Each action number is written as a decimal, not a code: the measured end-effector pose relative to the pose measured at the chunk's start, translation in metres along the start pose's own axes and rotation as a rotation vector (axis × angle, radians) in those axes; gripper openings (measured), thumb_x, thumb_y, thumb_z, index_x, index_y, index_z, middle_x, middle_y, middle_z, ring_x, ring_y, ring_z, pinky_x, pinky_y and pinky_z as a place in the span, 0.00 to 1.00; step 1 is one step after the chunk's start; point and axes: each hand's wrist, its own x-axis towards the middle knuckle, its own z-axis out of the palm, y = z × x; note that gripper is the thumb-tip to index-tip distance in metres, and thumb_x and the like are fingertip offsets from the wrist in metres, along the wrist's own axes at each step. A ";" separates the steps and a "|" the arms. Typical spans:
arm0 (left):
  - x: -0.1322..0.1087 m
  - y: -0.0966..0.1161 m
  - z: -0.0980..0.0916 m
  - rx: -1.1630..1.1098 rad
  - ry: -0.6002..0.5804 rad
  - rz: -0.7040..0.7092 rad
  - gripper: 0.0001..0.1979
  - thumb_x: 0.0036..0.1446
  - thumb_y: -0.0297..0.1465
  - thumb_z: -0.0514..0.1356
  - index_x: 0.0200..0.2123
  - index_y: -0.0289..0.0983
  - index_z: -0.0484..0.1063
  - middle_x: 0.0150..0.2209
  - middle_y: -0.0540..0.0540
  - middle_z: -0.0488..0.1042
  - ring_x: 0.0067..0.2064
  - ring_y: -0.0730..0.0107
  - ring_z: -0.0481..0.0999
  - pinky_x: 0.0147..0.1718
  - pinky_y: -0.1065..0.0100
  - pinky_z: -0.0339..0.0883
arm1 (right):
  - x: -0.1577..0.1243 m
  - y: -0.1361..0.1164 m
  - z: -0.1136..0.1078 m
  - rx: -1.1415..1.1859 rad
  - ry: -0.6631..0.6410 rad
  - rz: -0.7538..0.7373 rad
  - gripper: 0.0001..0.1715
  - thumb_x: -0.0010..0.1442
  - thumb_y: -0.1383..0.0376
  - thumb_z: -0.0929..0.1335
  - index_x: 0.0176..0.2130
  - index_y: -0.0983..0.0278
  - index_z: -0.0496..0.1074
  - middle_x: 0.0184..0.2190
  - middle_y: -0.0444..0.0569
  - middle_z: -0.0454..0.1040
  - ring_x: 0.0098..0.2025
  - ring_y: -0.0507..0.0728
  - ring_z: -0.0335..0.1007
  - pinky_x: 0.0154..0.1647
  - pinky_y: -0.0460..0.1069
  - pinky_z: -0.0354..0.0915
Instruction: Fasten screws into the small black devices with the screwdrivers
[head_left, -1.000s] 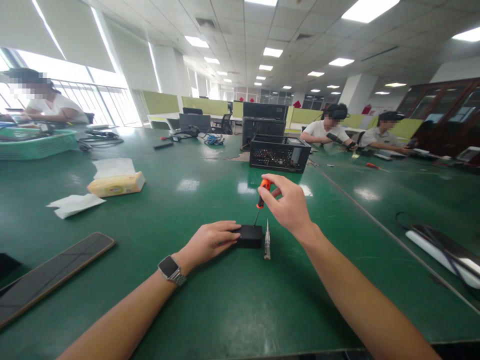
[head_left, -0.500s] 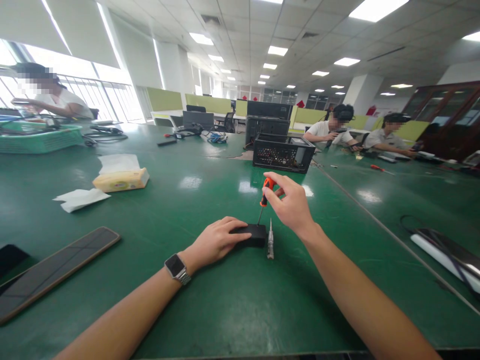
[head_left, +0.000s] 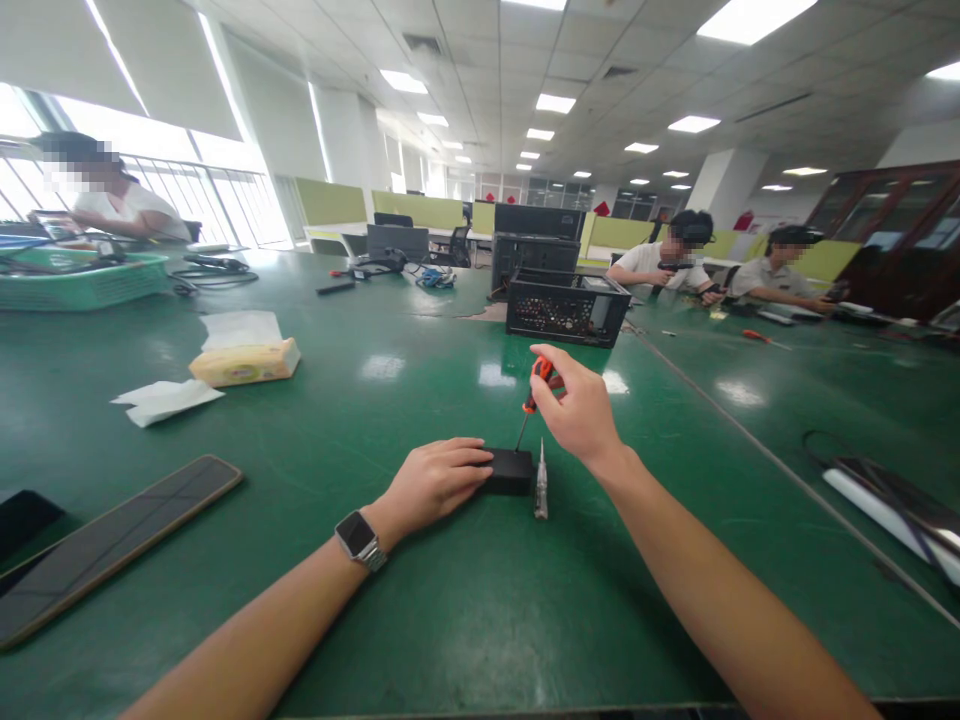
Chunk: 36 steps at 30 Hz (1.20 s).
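while the left hand (head_left: pixel 441 476), half-curled, holds the left end of the black box (head_left: pixel 513 472) on the green table (head_left: pixel 465 620), the right hand (head_left: pixel 581 405) pinches an orange-and-black screwdriver (head_left: pixel 529 406), tip down at the box top. clear pointy tool (head_left: pixel 541 488) just right of the box.

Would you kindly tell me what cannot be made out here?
Head view:
- Black rectangular box: left end hidden by the left hand.
- Orange-and-black screwdriver: handle partly covered by the right hand; tip too small to make out.
- Green plastic basket: cut off by the left edge.
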 end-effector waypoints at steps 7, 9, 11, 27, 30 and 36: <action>0.000 0.000 0.000 -0.024 0.002 0.004 0.10 0.62 0.29 0.56 0.43 0.39 0.76 0.47 0.44 0.77 0.51 0.64 0.76 0.48 0.65 0.75 | -0.005 -0.013 -0.002 0.206 -0.007 0.004 0.21 0.60 0.64 0.62 0.53 0.62 0.67 0.40 0.48 0.74 0.32 0.52 0.71 0.31 0.47 0.70; 0.000 0.000 0.000 -0.033 0.002 0.001 0.10 0.62 0.28 0.56 0.43 0.39 0.76 0.47 0.44 0.77 0.51 0.64 0.75 0.48 0.64 0.74 | -0.007 -0.016 0.000 0.199 -0.037 -0.004 0.21 0.60 0.64 0.62 0.52 0.62 0.68 0.39 0.48 0.74 0.32 0.52 0.71 0.33 0.47 0.70; 0.000 -0.001 0.000 -0.033 -0.001 0.001 0.10 0.62 0.28 0.56 0.43 0.39 0.76 0.48 0.44 0.77 0.51 0.63 0.76 0.48 0.64 0.74 | -0.008 -0.017 0.003 0.198 -0.065 -0.004 0.20 0.59 0.65 0.63 0.52 0.62 0.68 0.39 0.48 0.74 0.32 0.52 0.71 0.34 0.46 0.70; 0.001 0.000 0.001 -0.016 0.030 0.031 0.08 0.61 0.27 0.57 0.40 0.37 0.75 0.46 0.45 0.78 0.49 0.63 0.77 0.47 0.65 0.75 | -0.013 -0.014 0.013 0.288 -0.086 -0.054 0.18 0.60 0.66 0.64 0.50 0.61 0.68 0.36 0.47 0.74 0.30 0.51 0.71 0.32 0.46 0.70; 0.000 -0.001 0.001 -0.035 0.026 0.021 0.08 0.60 0.27 0.57 0.41 0.38 0.75 0.46 0.45 0.78 0.50 0.64 0.77 0.47 0.65 0.75 | -0.014 -0.016 0.013 0.292 -0.078 -0.071 0.17 0.59 0.66 0.64 0.50 0.61 0.69 0.37 0.47 0.74 0.30 0.51 0.71 0.31 0.45 0.70; 0.000 -0.001 0.001 -0.050 0.031 0.023 0.07 0.60 0.27 0.58 0.40 0.38 0.75 0.46 0.45 0.78 0.50 0.64 0.77 0.48 0.65 0.75 | -0.013 -0.018 0.011 0.301 -0.024 -0.085 0.18 0.59 0.67 0.64 0.50 0.61 0.69 0.38 0.47 0.75 0.30 0.50 0.72 0.29 0.44 0.70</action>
